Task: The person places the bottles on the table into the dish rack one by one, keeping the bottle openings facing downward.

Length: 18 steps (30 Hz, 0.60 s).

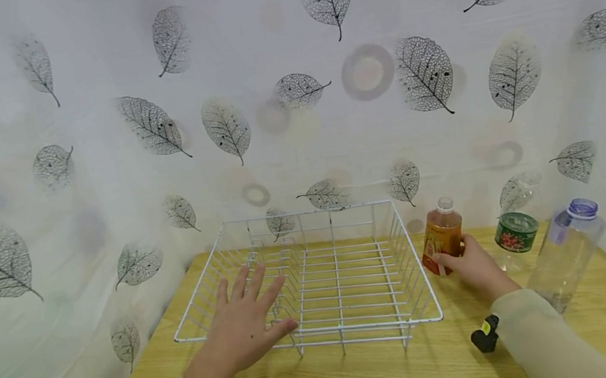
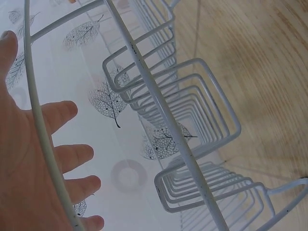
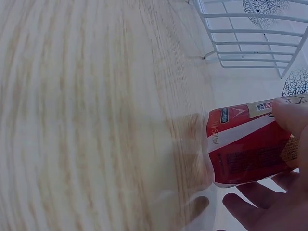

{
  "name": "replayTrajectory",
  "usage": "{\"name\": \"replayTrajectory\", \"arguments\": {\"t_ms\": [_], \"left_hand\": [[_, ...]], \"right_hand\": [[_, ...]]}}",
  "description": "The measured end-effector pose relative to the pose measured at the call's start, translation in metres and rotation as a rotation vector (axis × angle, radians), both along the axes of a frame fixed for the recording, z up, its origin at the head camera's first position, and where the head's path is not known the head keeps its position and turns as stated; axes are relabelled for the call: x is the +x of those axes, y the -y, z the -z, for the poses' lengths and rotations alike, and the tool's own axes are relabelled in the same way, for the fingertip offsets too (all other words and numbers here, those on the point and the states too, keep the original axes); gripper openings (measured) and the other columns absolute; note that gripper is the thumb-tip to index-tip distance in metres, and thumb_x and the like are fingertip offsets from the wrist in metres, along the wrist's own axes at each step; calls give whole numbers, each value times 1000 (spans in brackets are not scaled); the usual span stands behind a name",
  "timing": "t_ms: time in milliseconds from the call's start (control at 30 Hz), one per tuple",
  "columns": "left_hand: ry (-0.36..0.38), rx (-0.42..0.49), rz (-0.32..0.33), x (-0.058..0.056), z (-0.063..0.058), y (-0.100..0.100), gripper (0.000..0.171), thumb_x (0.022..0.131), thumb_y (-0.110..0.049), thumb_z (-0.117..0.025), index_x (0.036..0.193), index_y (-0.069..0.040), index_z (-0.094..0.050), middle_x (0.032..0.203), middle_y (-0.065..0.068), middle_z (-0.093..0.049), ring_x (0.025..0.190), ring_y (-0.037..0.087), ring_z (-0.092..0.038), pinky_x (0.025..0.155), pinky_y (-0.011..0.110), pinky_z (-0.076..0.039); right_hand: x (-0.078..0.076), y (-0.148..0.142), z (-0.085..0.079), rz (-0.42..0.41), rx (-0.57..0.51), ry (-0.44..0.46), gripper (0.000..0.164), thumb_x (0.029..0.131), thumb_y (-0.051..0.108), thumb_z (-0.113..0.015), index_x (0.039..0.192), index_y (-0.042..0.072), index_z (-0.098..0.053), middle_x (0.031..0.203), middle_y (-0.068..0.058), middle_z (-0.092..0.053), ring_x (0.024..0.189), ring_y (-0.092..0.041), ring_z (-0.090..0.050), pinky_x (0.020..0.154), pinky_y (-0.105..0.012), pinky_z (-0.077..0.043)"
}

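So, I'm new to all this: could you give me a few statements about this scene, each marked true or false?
1. The right hand holds the orange-and-red bottle. True.
2. The left hand grips a bottle too. False: that hand is spread open, holding no bottle.
3. The wire rack is white. True.
4. The green-labelled bottle stands inside the wire rack. False: it is outside, to the right.
5. The backdrop is printed with leaves. True.
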<state>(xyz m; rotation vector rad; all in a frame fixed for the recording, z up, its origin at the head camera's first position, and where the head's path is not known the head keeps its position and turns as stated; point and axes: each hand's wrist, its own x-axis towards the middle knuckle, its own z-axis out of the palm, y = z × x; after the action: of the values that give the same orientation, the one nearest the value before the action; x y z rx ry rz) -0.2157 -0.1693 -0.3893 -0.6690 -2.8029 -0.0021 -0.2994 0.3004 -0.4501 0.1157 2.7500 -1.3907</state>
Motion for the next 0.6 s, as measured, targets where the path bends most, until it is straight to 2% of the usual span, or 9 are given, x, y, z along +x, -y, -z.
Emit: {"name": "replayTrajectory", "arguments": {"t_ms": [133,267,467,600], "left_hand": [[10,7,4,-1,0,0,88,91,-81,-34,161,-27,-33,166,15,-15,151,42,-11,116,70,-7],[7,9,9,-3,0,0,89,91,-82,-33,161,-27,-33,166,15,-17,151,43,-11,117,69,-7],[3,17,24,-5,1,-1,90,91,-83,-30,161,-26,-32,166,14,-18,152,40,-11,117,67,-10],[-8,40,50,-5,-1,-2,87,94,-78,-36,161,-24,-32,166,14,-21,152,39,-15,117,65,-16]], "right_hand": [[1,0,-1,15,3,3,99,99,52,-59,155,-12,-8,155,-39,-23,141,-54,-27,113,-66,-27],[3,3,-2,42,-49,-16,96,100,52,-58,156,-10,-10,155,-36,-26,141,-51,-31,112,-64,-30],[9,7,-7,119,-89,-93,93,98,58,-55,155,-6,-19,150,-33,-35,134,-47,-41,108,-62,-37],[16,8,-14,156,-140,-120,92,100,62,-46,157,-4,-15,151,-31,-34,134,-46,-41,107,-62,-38]]}}
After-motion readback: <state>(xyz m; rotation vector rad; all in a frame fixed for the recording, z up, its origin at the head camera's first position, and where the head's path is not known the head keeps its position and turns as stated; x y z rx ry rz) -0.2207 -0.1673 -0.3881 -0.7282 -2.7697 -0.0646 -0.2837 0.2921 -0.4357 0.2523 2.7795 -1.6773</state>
